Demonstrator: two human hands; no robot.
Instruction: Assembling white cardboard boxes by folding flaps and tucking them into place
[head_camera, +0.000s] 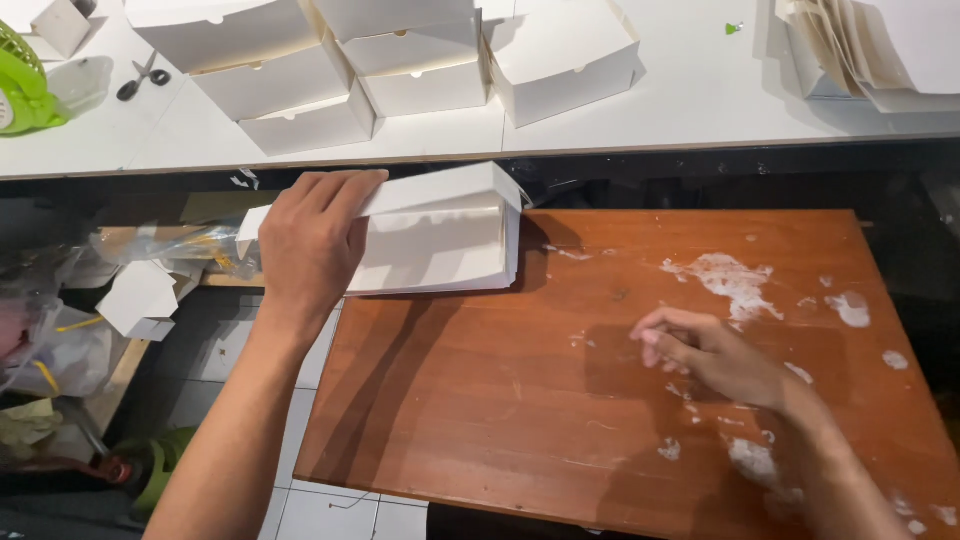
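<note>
The left hand (312, 240) grips a flat white cardboard box blank (440, 235), long axis left-right; the right hand (705, 352) rests loosely curled, empty, on the wooden board (480, 400).

white folded cardboard box (440, 235), on wooden board's corner

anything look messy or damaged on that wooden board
Yes. The wooden board has white blotches smeared and flaked across its right side, around the right hand. The white box under the left hand overhangs the board's left edge.
</note>
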